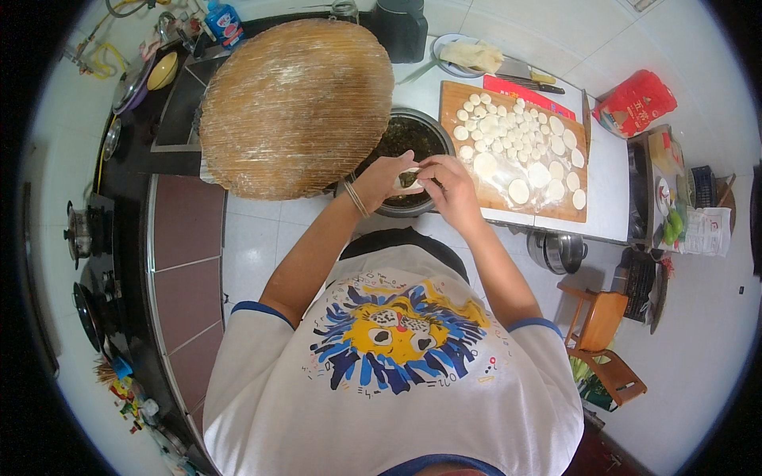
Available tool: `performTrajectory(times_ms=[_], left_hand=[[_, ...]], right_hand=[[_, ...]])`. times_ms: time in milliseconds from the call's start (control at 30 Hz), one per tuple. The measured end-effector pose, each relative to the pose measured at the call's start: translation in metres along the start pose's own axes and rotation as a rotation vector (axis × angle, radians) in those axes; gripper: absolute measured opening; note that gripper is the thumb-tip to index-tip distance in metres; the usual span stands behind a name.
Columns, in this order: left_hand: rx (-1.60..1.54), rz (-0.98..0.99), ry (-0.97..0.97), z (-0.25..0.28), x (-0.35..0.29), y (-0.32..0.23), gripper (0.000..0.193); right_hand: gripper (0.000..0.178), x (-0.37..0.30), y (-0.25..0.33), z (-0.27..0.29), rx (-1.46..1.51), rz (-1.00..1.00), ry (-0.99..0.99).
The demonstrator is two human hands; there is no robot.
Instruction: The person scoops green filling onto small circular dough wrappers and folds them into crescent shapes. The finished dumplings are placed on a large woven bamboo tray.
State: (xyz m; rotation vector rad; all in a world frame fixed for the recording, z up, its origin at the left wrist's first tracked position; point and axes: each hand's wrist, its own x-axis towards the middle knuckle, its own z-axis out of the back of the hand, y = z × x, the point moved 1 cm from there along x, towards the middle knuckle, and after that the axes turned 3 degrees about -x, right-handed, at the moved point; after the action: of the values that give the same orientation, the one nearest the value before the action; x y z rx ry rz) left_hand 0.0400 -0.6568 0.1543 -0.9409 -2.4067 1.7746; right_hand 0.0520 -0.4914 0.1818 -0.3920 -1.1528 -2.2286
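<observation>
Wrapper (413,186), dark filling (408,179) inside, left hand (384,181) curled around it, right hand (452,186) pinching its edge

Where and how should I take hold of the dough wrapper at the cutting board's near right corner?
Probably best to pinch that dough wrapper by its near rim, coming from your side: it lies flat, and that rim faces bare cutting board, while other wrappers sit close on its far and left sides.

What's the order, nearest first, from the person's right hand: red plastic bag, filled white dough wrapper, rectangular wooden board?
From the right hand, in the head view:
1. Filled white dough wrapper, pinched at its left.
2. Wooden board, to the right.
3. Red plastic bag, far right.
</observation>
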Motion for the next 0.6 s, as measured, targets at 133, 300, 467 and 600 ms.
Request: performTrajectory(times_ms=[133,300,467,600], left_hand=[[0.253,-0.050,0.082,0.008,0.005,0.007,0.041],[0.394,-0.095,0.058,0.004,-0.001,0.000,0.039],[-0.276,0.021,-0.068,-0.004,-0.011,-0.004,0.038],[-0.070,-0.221,-0.074,0.003,-0.011,0.004,0.040]], right_hand=[[0.010,-0.002,-0.002,0.000,0.011,-0.053,0.070],[0.012,-0.001,0.002,0.001,0.067,-0.157,0.069],[0.012,0.009,0.008,0.007,0.078,-0.326,0.075],[0.017,0.013,0.007,0.018,0.110,-0.314,-0.024]])
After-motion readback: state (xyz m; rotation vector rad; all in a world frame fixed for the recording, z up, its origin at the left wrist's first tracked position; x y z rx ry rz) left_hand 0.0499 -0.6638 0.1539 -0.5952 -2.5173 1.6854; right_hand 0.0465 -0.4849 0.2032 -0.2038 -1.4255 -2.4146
